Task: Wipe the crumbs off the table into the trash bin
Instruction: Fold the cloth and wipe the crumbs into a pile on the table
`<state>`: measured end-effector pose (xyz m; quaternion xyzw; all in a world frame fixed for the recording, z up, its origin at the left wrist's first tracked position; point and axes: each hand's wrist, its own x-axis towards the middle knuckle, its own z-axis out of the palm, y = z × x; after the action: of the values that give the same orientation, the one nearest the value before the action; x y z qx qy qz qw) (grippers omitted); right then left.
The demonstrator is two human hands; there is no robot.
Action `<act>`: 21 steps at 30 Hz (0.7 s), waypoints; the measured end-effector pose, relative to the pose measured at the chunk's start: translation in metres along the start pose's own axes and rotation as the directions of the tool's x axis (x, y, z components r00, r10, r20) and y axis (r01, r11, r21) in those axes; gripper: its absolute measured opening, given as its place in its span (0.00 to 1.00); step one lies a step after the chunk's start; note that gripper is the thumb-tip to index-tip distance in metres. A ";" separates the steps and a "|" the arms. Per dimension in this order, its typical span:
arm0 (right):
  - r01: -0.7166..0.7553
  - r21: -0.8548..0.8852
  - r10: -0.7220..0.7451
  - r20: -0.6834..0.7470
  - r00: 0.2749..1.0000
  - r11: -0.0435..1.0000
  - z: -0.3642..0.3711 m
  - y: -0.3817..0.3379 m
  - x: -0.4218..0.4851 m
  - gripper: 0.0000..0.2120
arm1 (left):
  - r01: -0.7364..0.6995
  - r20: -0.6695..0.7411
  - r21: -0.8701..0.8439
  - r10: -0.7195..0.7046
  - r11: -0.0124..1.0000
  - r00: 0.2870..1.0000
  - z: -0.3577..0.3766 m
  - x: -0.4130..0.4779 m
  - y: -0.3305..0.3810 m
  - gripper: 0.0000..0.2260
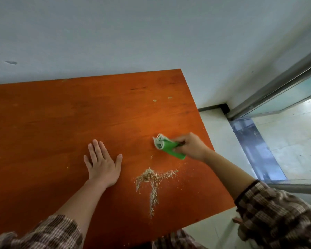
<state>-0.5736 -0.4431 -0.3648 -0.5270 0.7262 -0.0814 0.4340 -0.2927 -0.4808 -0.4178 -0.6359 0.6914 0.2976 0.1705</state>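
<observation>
Right grip curled round one end of folded green cloth, white edge seemingly touching desk. Soft, light, floppy; best held bunched. Loose crumbs heaped near cloth, easily scattered. Left grip flat on desk, holding nothing. No bin visible.

Green cloth in right hand, crumbs beside flat left hand
</observation>
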 end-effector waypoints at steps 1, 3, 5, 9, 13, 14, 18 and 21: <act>-0.013 0.043 0.016 -0.072 0.997 0.999 -0.011 0.006 0.003 0.16 | 0.015 0.005 -0.014 -0.015 1.000 1.000 0.000 0.001 0.004 0.38; -0.057 0.096 0.078 -0.230 0.970 0.994 -0.035 0.021 0.012 0.17 | 0.042 0.020 -0.024 -0.042 0.999 0.999 0.000 0.004 0.009 0.39; -0.140 0.127 0.177 -0.361 0.916 0.982 -0.055 0.034 0.018 0.16 | 0.049 0.031 -0.016 -0.049 0.999 0.998 0.000 0.005 0.009 0.39; -0.250 0.064 0.248 -0.500 0.830 0.966 -0.082 0.059 0.031 0.09 | 0.043 0.041 -0.025 -0.042 0.999 0.998 0.003 0.006 0.007 0.39; -0.307 -0.092 0.246 -0.406 0.880 0.947 -0.081 0.074 0.040 0.12 | 0.031 0.049 -0.027 -0.029 0.999 0.998 0.003 0.005 0.006 0.39; -0.318 -0.108 0.253 -0.392 0.885 0.942 -0.079 0.076 0.040 0.13 | 0.029 0.052 -0.025 -0.028 0.999 0.998 0.003 0.005 0.005 0.39; -0.330 -0.196 0.264 -0.299 0.917 0.924 -0.071 0.080 0.030 0.15 | 0.032 0.057 -0.009 -0.031 0.999 0.998 0.001 0.004 0.005 0.40; -0.306 -0.256 0.251 -0.225 0.941 0.917 -0.059 0.075 0.014 0.16 | 0.035 0.080 -0.005 -0.035 0.999 0.996 -0.002 0.004 0.007 0.41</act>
<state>-0.6686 -0.4428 -0.3797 -0.4652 0.8356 0.0385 0.2896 -0.2999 -0.4847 -0.4171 -0.6360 0.6718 0.3221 0.2013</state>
